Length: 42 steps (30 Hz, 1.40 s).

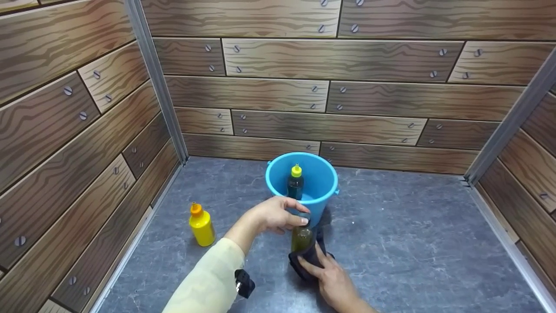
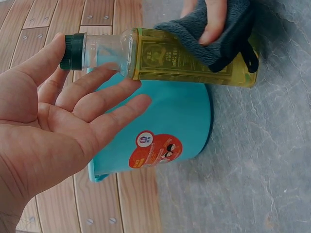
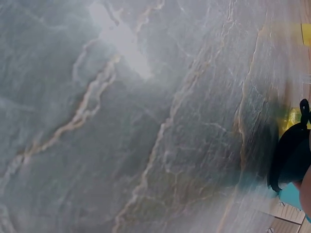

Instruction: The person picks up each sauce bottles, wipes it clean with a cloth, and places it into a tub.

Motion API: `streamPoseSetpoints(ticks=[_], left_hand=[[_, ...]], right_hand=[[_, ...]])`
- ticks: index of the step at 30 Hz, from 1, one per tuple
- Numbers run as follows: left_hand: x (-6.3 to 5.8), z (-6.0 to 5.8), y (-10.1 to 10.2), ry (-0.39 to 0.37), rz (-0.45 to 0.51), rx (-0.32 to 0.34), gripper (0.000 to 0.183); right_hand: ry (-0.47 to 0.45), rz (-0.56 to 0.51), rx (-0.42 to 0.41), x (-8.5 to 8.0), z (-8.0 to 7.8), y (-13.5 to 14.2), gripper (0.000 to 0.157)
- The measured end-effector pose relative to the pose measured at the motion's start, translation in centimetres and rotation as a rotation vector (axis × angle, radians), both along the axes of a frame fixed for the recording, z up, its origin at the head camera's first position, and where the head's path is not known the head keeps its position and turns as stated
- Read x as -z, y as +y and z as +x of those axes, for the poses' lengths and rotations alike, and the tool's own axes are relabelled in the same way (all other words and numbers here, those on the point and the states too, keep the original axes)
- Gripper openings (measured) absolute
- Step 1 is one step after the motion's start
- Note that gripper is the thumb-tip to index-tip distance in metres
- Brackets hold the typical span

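Note:
A clear bottle of yellow-green oil [image 2: 194,73] stands in front of the bucket, its dark green cap [image 2: 73,51] at the top. My left hand [image 1: 278,215] pinches that cap between thumb and index finger, the other fingers stretched out beside the neck. Lower down, my right hand [image 1: 336,280] presses a dark grey cloth [image 2: 214,34] around the bottle's side, thumb and fingers spread on either side of it. In the right wrist view only a bit of the cloth [image 3: 291,158] and hand shows at the right edge.
Just behind the bottle stands a blue bucket [image 1: 323,208] holding a dark bottle with a yellow cap [image 1: 296,171]. A yellow squeeze bottle [image 1: 203,228] with an orange top is at the left on the grey marbled floor [image 1: 412,243]. Wood-patterned walls [image 1: 278,93] enclose the space.

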<state>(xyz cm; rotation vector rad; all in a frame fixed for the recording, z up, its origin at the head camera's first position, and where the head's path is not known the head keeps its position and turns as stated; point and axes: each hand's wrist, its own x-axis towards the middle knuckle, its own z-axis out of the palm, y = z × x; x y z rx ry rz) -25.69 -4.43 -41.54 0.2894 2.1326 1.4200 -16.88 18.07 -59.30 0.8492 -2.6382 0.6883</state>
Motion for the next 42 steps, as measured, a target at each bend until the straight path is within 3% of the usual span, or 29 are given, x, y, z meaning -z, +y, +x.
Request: streamPoseSetpoints(ticks=[11, 19, 27, 34, 42], left_hand=[[0.0, 0.1, 0.1, 0.006, -0.009, -0.012, 0.028], [0.1, 0.1, 0.0, 0.016, -0.018, -0.005, 0.028], [0.1, 0.2, 0.1, 0.017, 0.0, 0.011, 0.031], [0.0, 0.4, 0.1, 0.006, 0.027, 0.007, 0.031], [0.1, 0.5, 0.1, 0.006, 0.028, -0.002, 0.028]], right_hand=[[-0.094, 0.106, 0.019, -0.6, 0.0, -0.1, 0.069], [-0.247, 0.225, 0.031, -1.6, -0.3, -0.3, 0.066], [-0.274, 0.327, 0.062, -2.2, -0.5, -0.5, 0.06], [-0.336, 0.33, 0.139, -3.0, -0.8, -0.5, 0.045], [-0.376, 0.261, 0.198, -3.2, -0.7, 0.4, 0.056]])
